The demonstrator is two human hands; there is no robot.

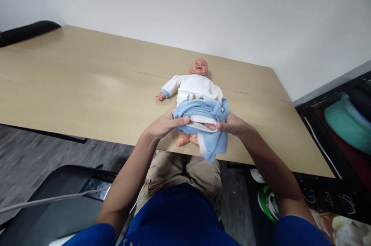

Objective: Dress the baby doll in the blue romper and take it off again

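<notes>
A baby doll (194, 83) in a white long-sleeved top with blue cuffs lies on its back on the table, its head toward the wall. Above its legs I hold a bunched light-blue and white baby garment (199, 109). My left hand (168, 122) grips the garment's left side, thumb on top. On the other side, my right hand (232, 123) pinches it, thumb at the white-edged opening. A blue part with a white edge hangs down below the right hand. The doll's feet show beneath the cloth; its middle is hidden.
The wooden table (87, 80) stands against a white wall. A black chair (69, 207) with a phone (95, 189) and a cable is at the lower left. At the right, a dark shelf holds a teal basin (348, 122); a green-rimmed item (265, 203) sits below.
</notes>
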